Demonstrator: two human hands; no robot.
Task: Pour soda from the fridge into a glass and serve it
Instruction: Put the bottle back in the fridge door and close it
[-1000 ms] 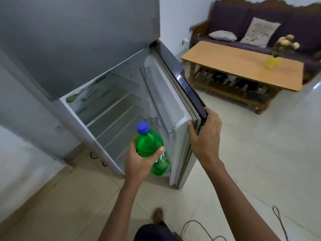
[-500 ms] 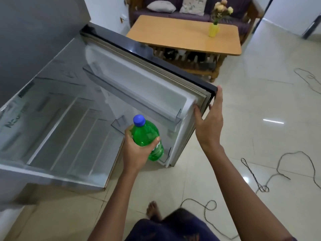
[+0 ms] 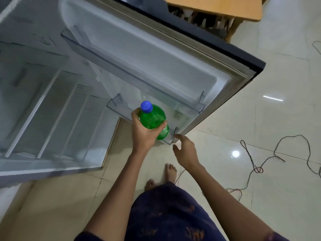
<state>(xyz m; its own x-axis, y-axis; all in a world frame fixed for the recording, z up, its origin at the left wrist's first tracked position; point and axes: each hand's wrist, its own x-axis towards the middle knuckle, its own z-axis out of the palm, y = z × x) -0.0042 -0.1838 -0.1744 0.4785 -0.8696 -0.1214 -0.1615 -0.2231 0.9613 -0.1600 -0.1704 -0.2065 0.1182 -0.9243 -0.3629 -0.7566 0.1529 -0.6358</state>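
Note:
A green soda bottle (image 3: 153,120) with a blue cap stands upright in the lowest rack of the open fridge door (image 3: 165,66). My left hand (image 3: 142,133) grips the bottle around its shoulder, thumb on the right side. My right hand (image 3: 185,150) hovers just below the door's lower corner, fingers loosely spread, holding nothing and touching nothing that I can make out. The fridge (image 3: 43,110) stands open on the left, its wire shelves bare. No glass is in view.
A wooden coffee table (image 3: 225,7) stands beyond the door at the top. A thin cord (image 3: 278,153) lies in loops on the tiled floor at the right. My bare feet (image 3: 170,173) are below the hands.
My right hand has let go of the door's edge and dropped to below its lower corner. The view has tilted further down. My left hand keeps its grip on the bottle.

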